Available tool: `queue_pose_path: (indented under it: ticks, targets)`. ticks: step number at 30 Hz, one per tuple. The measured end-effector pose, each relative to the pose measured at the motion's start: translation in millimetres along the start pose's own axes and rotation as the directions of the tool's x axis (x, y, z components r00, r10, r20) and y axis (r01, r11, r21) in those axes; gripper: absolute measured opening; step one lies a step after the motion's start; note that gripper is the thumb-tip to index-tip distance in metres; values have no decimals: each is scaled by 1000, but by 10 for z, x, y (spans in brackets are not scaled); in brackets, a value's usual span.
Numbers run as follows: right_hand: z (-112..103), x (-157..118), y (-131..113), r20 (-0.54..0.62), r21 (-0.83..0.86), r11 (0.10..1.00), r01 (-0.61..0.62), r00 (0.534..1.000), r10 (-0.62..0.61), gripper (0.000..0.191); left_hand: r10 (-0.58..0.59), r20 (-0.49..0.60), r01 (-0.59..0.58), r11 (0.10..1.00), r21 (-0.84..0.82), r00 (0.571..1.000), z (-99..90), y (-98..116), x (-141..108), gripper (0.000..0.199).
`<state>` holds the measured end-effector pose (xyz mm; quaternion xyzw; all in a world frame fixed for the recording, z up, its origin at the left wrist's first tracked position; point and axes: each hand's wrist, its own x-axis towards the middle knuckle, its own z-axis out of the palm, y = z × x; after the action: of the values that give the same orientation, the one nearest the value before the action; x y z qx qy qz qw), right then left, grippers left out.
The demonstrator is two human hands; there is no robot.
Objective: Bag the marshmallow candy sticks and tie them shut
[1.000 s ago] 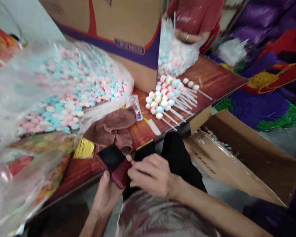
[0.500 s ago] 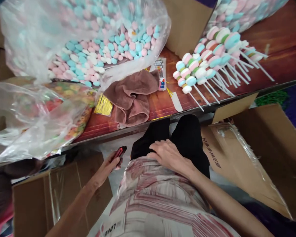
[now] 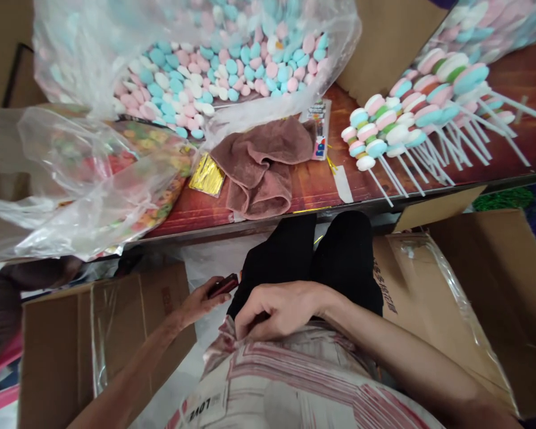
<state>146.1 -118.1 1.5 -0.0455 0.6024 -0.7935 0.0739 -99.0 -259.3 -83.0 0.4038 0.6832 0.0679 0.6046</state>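
Dark red phone case [image 3: 223, 287] in the head view: we hold it in our left hand [image 3: 202, 302], fingers closed around it, beside our black trousers [image 3: 348, 256] and below the front edge of the surface [image 3: 310, 190]. Our right hand [image 3: 281, 310] lies against our shirt [image 3: 286, 369], its fingers curled; we cannot tell whether they grip it. On the surface we see a crumpled brown towel [image 3: 263, 158], with a plastic bag [image 3: 84, 42] of pink, blue and white sweets [image 3: 232, 68] behind it and skewered sweets [image 3: 386, 122] to its right.
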Motion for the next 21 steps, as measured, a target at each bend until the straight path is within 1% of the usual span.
queue_pose_path:
  ticks: [1,2,4,6,7,8,9,10,12,14,16,19,21]
  targets:
    - [-8,54,24,12,-13,1000,-20,1000,20,18,12,27,-12,1000,25,1000,-22,8,-32,58]
    - [-13,106,61,-10,-50,996,-67,998,67,21,20,52,-22,998,53,998,-42,19,-75,59]
    - [-7,202,155,-137,-183,960,-210,973,187,26,26,86,-35,995,97,996,-77,49,-184,58]
    - [18,287,245,-300,-356,864,-356,919,254,26,43,117,-52,996,79,992,-107,91,-300,58]
    - [35,325,282,-359,-437,803,-406,897,259,23,58,138,-66,997,51,989,-119,113,-352,58]
    - [51,360,311,-388,-510,741,-438,885,256,21,72,161,-77,997,25,984,-131,134,-396,58]
    - [62,390,332,-386,-578,685,-444,888,250,20,81,183,-84,996,10,980,-142,151,-431,59]
    - [68,417,345,-351,-646,636,-422,904,243,20,83,206,-86,996,6,975,-152,160,-456,59]
    - [53,455,347,-243,-751,571,-332,943,227,19,76,238,-81,997,9,968,-170,152,-478,57]
    - [13,475,333,-148,-797,554,-241,967,207,19,69,243,-69,998,-7,967,-184,108,-476,57]
    - [-27,483,330,-95,-808,559,-184,978,185,17,61,210,-57,998,-26,976,-192,49,-466,57]
    - [-44,485,408,-88,-816,557,-154,986,144,12,67,152,-61,997,-43,986,-184,-12,-456,57]
    - [-21,483,512,-203,-793,568,-220,975,95,8,83,121,-76,995,-65,989,-162,-9,-453,56]
